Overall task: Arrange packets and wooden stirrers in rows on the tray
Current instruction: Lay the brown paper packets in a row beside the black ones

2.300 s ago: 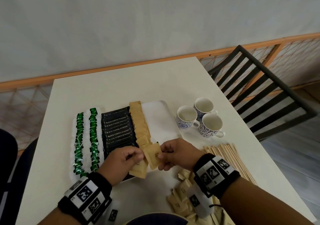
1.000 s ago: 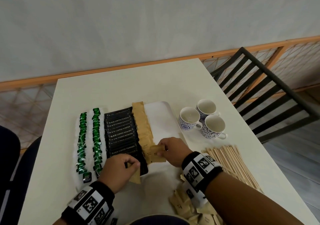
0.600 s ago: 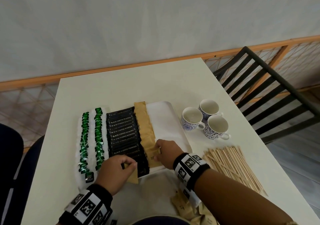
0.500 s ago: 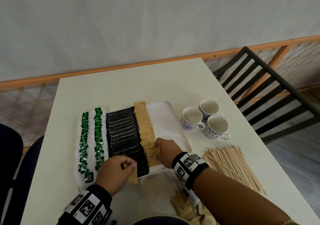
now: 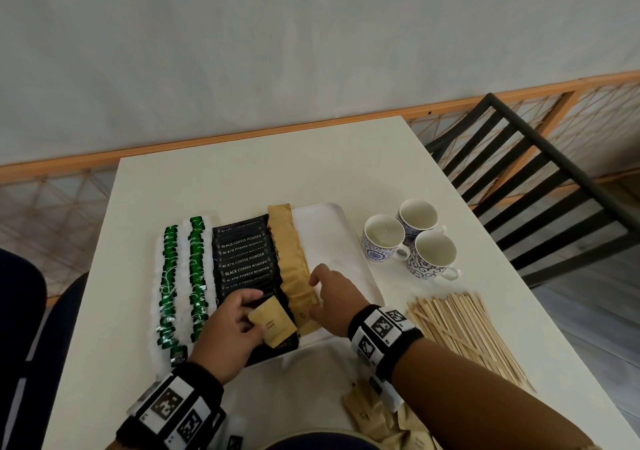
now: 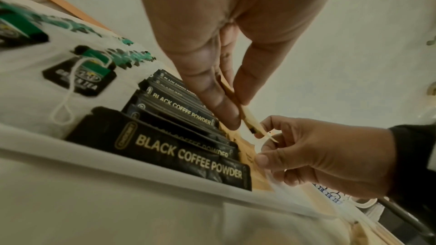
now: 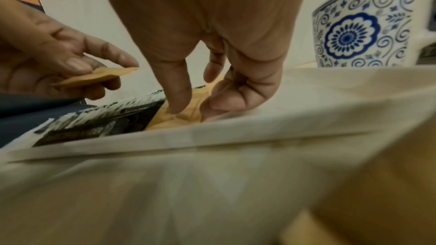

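Brown paper packet (image 5: 273, 321) pinched flat in my left hand (image 5: 230, 333), thumb on top, fingers (image 6: 213, 100) under, held over the near end of the tray (image 5: 349, 238). Judged light, thin, floppy; paper bows at the free edge. Best held at a corner or short edge, not the middle, so the contents don't bunch. Faint print on it, too small to read.

My right hand (image 5: 334, 295) holds nothing; fingers loosely bent, tips resting on the near end of the brown packet row (image 5: 292, 262), which lies mid-tray.

Left of that row: black sachets (image 5: 244, 259) reading "BLACK COFFEE POWDER". Further left: two rows of tea bags (image 5: 183, 276) with green tags; a tag reads "GREEN TEA", brand blurred.

Right of the tray, on the counter (image 5: 263, 158): three blue-patterned cups (image 5: 412, 235), wooden stirrers (image 5: 460, 332) in a loose pile. Spare brown packets (image 5: 374, 415) near me.
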The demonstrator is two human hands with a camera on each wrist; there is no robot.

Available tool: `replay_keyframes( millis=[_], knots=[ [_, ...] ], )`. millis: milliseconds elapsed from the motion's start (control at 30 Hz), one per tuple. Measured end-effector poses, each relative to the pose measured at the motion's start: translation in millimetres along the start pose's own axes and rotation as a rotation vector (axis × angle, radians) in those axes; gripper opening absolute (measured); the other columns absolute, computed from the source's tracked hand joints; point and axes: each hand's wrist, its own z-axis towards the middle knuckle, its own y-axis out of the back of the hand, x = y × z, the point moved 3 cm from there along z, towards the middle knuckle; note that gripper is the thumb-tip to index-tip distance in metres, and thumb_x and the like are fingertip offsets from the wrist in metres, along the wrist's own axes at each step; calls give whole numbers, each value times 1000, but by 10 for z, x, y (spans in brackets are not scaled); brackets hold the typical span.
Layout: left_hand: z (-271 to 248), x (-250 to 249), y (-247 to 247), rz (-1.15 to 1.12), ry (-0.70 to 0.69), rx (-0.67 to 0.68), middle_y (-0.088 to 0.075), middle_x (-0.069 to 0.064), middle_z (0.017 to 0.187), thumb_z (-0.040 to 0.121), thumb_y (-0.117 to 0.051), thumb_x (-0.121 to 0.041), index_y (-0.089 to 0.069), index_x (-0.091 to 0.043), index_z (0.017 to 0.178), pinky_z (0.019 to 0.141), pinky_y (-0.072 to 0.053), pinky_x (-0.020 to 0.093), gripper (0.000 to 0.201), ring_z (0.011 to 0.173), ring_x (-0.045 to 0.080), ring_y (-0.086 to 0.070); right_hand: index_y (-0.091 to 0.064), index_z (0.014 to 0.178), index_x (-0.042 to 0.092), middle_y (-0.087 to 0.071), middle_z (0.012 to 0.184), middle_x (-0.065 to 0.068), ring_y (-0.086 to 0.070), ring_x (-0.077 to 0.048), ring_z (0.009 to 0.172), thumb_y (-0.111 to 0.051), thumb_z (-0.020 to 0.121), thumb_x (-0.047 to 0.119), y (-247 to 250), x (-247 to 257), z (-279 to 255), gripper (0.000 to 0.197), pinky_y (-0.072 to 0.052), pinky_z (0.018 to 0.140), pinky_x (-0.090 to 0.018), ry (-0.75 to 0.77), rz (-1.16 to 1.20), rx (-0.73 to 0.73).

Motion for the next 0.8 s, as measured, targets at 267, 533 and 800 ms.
replay_keyframes(
  millis=[267, 533, 800],
  knots=[
    [-87, -206, -190, 101, -90, 82, -68, 5, 82, 77, -74, 0, -55, -33, 103, 71, -56, 26, 47, 73, 17, -67, -66, 98, 13, -58, 83, 3, -51, -13, 76, -71, 83, 41, 20, 83, -186, 32, -42, 72, -26, 154, 15, 205],
    [199, -286, -334, 742, -311, -42, -47, -7, 107, 91, -59, -31, -60, -26, 115, 91, -44, 29, 25, 105, 13, -45, -44, 62, 29, -47, 66, 11, -47, -13, 73, -72, 83, 34, 233, -324, -230, 35, -30, 56, -13, -37, -3, 54],
    [445, -387, -531, 1119, -368, 54, -40, -6, 117, 76, -62, -60, -48, -34, 115, 93, -38, 32, 49, 110, 17, -38, -40, 60, 30, -47, 66, 11, -49, -13, 78, -68, 85, 34, 217, -373, -191, 38, -27, 55, -9, -76, -47, 116]
  ],
)
